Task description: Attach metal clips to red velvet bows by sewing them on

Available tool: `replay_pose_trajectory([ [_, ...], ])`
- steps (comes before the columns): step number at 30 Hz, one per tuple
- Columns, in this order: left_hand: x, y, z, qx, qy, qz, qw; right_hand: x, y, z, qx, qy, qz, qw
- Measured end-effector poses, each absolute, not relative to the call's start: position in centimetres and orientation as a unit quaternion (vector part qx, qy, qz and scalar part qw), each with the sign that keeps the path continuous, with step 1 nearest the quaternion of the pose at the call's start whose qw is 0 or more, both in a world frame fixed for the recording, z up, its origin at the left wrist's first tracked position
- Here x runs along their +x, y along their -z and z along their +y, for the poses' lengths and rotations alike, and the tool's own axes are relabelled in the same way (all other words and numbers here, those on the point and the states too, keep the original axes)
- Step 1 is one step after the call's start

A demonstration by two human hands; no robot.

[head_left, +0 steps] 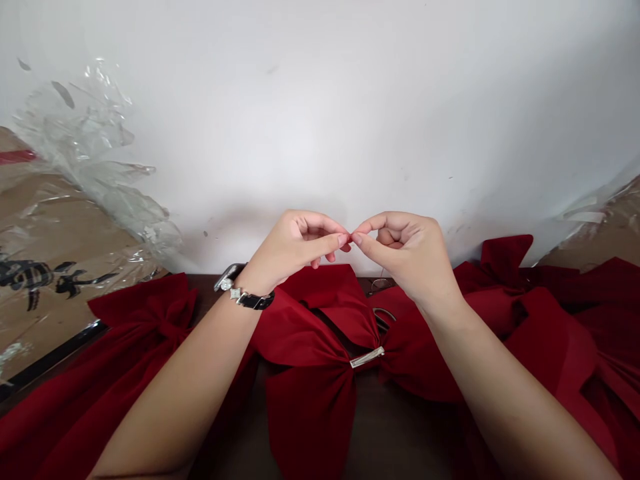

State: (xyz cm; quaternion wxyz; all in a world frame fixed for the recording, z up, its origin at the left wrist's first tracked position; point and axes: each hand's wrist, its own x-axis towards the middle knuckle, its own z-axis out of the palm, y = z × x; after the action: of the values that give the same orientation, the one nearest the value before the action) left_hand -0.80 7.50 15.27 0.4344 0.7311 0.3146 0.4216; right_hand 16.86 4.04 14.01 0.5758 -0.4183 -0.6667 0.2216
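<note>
My left hand (315, 241) and my right hand (400, 243) meet fingertip to fingertip above the dark table. Thumb and forefinger are pinched on each one, and whatever lies between them is too small to make out. Below the right hand a thin thread-like line (382, 272) shows. Beneath my hands lies a large red fabric bow (315, 333) with a silver metal clip (367, 357) across its gathered middle. Behind that bow, scissors handles (384, 319) are partly covered by red fabric.
Another red bow (165, 320) lies to the left, and more red fabric (560, 347) is heaped at right. A plastic-wrapped cardboard box (65, 233) stands at left, another box (600, 233) at right. A white wall (320, 120) rises behind the table.
</note>
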Motion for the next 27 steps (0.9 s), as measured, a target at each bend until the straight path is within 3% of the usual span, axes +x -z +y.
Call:
replay_pose_trajectory([
  [27, -0.92, -15.50, 7.24, 0.729, -0.416, 0.301, 0.453, 17.06, -14.51, 3.65, -0.422, -0.255, -0.665, 0.561],
])
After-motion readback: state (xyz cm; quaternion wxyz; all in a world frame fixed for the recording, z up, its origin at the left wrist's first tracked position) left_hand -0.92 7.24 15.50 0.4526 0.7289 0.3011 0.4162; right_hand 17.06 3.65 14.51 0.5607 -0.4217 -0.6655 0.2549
